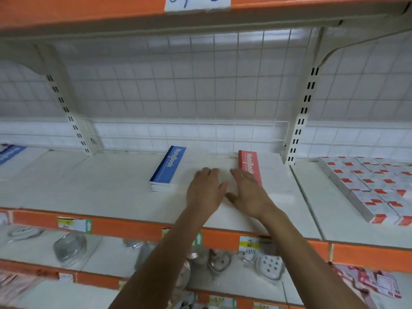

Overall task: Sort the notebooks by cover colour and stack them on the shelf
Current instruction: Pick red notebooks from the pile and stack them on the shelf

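A stack of notebooks with a blue spine strip (167, 169) and white covers lies on the white shelf (89, 188), left of centre. Just to its right lies a notebook stack with a red strip (248, 162). My left hand (204, 192) lies flat, fingers straight, on the white cover of the blue stack. My right hand (248, 195) lies flat beside it, with its fingertips over the near end of the red strip. Neither hand grips anything. The near edges of both stacks are hidden by my hands.
Another blue-striped notebook (10, 152) shows at the far left edge. Red-and-white packs (367, 188) fill the shelf bay on the right, past the slotted upright (299, 121). A wire mesh backs the shelf. The lower shelf holds packaged goods (270, 265) behind an orange edge with price tags.
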Demonstrator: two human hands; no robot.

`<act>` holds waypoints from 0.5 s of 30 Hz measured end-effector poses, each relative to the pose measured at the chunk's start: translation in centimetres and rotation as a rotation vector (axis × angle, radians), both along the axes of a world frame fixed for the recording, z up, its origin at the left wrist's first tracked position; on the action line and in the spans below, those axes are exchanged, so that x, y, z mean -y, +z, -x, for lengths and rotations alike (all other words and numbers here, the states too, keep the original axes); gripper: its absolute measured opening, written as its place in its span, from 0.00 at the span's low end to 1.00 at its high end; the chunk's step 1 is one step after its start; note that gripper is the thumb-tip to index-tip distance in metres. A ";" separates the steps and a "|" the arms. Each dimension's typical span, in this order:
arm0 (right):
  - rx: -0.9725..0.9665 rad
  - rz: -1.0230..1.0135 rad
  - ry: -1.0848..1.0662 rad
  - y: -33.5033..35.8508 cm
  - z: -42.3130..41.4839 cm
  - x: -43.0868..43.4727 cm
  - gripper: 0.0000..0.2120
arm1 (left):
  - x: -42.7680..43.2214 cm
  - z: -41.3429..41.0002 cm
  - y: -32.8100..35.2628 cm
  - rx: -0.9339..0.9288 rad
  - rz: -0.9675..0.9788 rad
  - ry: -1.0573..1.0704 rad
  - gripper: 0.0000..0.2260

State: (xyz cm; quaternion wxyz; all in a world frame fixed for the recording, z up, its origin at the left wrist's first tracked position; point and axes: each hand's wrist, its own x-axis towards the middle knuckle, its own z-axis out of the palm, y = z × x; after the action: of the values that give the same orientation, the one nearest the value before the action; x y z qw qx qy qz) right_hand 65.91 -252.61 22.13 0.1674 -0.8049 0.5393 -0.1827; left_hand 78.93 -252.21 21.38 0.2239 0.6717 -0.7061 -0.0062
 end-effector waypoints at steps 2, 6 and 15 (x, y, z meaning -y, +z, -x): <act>-0.021 0.037 0.072 -0.2 -3.7 -0.5 0.29 | -1.1 -3.1 0.0 0.008 0.056 0.040 0.21; 0.023 0.102 0.183 -0.2 -12.2 -1.8 0.24 | -4.1 -11.0 0.1 -0.014 0.096 0.159 0.20; 0.102 0.104 0.321 -1.0 -33.8 -6.7 0.24 | -11.1 -32.1 -0.7 0.018 0.045 0.396 0.22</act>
State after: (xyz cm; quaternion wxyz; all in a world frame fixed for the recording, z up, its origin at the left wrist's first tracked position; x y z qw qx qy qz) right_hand 99.72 -245.90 21.11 0.1799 -0.8779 0.3844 -0.2218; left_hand 111.01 -241.16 20.72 0.2294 0.7922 -0.5624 0.0597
